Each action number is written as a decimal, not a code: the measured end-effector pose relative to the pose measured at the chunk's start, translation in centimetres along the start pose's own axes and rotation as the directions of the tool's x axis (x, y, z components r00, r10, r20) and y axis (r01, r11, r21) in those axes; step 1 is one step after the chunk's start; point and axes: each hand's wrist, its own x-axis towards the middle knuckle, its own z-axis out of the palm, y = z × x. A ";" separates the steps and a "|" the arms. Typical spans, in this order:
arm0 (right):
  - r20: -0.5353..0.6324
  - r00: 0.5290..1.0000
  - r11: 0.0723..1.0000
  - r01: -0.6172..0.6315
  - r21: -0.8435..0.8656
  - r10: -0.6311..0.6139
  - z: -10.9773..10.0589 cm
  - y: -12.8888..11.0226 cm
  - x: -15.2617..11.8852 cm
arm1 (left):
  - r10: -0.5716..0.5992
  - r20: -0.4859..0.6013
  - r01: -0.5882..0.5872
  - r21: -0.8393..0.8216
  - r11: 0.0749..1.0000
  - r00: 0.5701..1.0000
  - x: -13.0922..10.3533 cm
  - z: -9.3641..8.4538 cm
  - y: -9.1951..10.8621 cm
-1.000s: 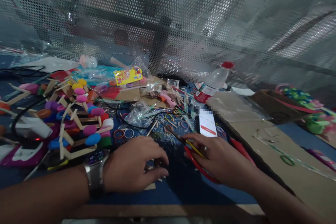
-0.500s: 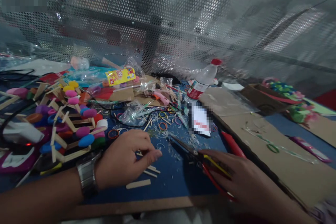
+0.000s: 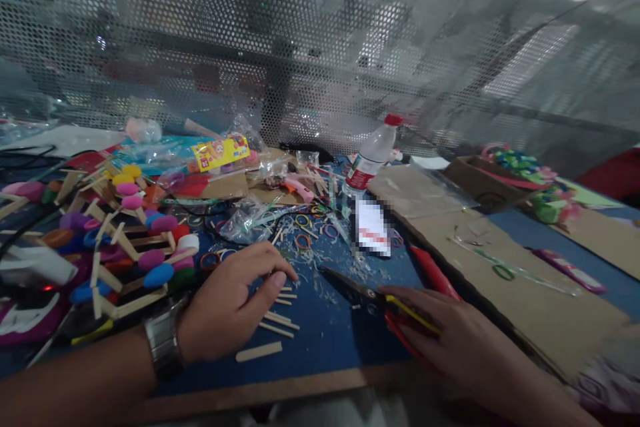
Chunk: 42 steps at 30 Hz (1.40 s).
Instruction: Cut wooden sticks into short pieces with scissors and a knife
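My right hand [image 3: 453, 327] grips long-nose pliers [image 3: 357, 290] with red and yellow handles. Their dark jaws point left, low over the blue table surface [image 3: 320, 353], and look closed. My left hand [image 3: 230, 300], a metal watch [image 3: 165, 343] at its wrist, hovers opposite the pliers' tips. Its fingers are loosely bent, the thumb a little apart, and I see nothing between them. Several thin wooden sticks [image 3: 277, 323] lie beside and partly under this hand. Closer to me lies a flat wooden stick piece [image 3: 259, 351]. Small pale clippings [image 3: 325, 293] are scattered around the jaws.
On the left are joined wooden sticks with coloured foam pieces [image 3: 160, 275] and a glue gun [image 3: 37, 263]. A bottle [image 3: 370, 157] stands behind a white card [image 3: 373, 230]. Loose rubber rings [image 3: 303, 241] lie mid-table. Cardboard [image 3: 540, 320] and a red-handled object [image 3: 435, 273] are to the right.
My left hand's fingers have stretched forward over the thumb, showing more of the thin sticks. The view has shifted slightly; the pliers remain in my right hand.
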 end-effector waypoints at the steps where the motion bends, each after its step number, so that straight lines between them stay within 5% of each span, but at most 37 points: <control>1: 0.000 1.000 1.000 -0.001 0.009 0.001 0.0 0.0 0.2 | 0.006 0.011 -0.006 -0.006 1.000 1.000 0.0 0.0 0.0; 8: 0.103 0.986 0.992 0.130 -0.007 -0.128 -1.9 -0.6 2.3 | 0.017 0.029 -0.016 -0.017 1.000 0.999 -0.1 0.2 0.1; 15: 0.242 0.965 0.929 0.180 -0.324 -0.102 -4.4 -3.3 6.7 | 0.063 0.016 -0.063 0.009 0.998 0.998 -0.2 0.2 -0.2; 25: 0.207 0.955 0.902 0.272 -0.334 -0.212 -5.0 -5.1 13.0 | 0.040 -0.009 -0.040 0.026 0.999 0.999 -0.4 0.0 -0.4; 33: 0.063 0.969 0.913 0.246 -0.325 -0.239 -1.3 -5.5 20.1 | 0.051 -0.007 -0.051 0.052 0.997 0.999 -0.5 0.1 -0.5; 42: 0.070 0.960 0.921 0.280 -0.270 -0.271 -0.1 -4.0 21.9 | 0.063 -0.019 -0.061 0.070 0.996 0.998 -0.5 0.2 -0.6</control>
